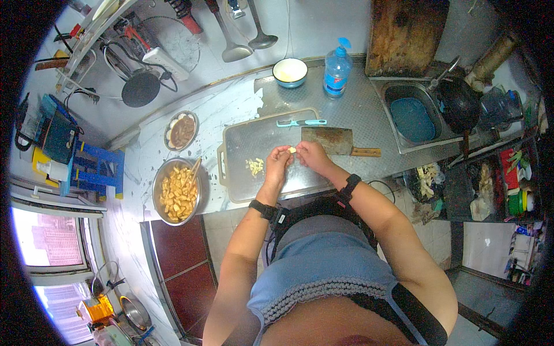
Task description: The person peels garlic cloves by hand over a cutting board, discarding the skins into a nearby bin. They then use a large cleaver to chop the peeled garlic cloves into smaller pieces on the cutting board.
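Note:
My left hand and my right hand meet over a metal cutting board with a beige rim. Between their fingertips is a small pale-yellow piece, perhaps a garlic clove, pinched from both sides. A little pile of similar pale-yellow pieces lies on the board, left of my left hand. Just beyond my right hand rests a cleaver with a wooden handle pointing right. A peeler with a light-blue handle lies farther back, near the board's far edge.
Left of the board stand a steel bowl of browned cubes with chopsticks and a plate of sliced food. A blue-and-white bowl and a pump bottle stand at the back. A sink is to the right.

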Tool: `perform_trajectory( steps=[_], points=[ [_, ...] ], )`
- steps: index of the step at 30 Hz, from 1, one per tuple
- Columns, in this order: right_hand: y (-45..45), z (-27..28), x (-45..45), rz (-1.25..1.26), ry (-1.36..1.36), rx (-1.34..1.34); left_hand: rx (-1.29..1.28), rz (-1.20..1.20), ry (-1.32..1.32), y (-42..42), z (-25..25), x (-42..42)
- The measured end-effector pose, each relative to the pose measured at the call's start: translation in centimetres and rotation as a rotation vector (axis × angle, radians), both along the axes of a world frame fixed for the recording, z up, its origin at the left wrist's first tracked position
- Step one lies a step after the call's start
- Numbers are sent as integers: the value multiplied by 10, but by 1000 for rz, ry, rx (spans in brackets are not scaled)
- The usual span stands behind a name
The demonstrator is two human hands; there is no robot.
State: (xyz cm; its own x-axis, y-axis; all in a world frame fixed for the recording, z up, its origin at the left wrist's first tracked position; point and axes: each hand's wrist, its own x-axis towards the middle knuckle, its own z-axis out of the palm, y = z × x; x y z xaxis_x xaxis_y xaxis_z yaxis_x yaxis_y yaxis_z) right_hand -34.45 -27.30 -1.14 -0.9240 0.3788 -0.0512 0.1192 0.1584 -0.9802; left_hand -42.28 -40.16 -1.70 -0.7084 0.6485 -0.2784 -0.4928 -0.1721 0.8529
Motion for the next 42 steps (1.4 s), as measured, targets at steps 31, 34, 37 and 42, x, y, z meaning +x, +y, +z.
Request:
perform_trajectory(
  steps=[31, 34, 37, 42],
  points=[
    [4, -3, 0, -121, 162, 276, -19, -49, 52, 1, 17, 7],
    [4, -5, 1, -133, 141, 264, 11, -15, -5, -1, 12, 5],
    [4, -3, 3, -124, 141, 224, -17, -24, -18, -2, 16, 6],
    [3, -5, 3, -125, 139, 233, 21, -53, -35, -1, 19, 6]
  ],
)
